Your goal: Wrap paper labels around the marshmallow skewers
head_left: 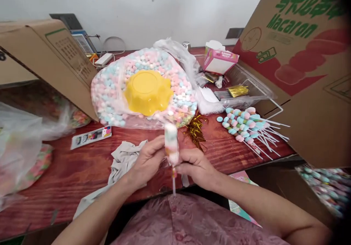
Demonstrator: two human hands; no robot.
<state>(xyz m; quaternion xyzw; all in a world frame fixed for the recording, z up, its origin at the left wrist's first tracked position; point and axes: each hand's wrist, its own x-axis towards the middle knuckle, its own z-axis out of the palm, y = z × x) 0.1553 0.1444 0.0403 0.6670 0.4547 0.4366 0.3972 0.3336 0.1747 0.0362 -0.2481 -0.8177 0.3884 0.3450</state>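
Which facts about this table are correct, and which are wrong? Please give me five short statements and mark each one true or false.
1. The left hand and the right hand are both at one candy stick. True.
2. The yellow bowl stands on the floor. False: the yellow bowl lies upside down on the bag of pastel sweets.
3. A bunch of candy sticks lies on the table, toward the right. True.
4. The box printed "Macaron" is at the left edge of the picture. False: it is at the right.
5. Gold ties are in the clear tray. True.
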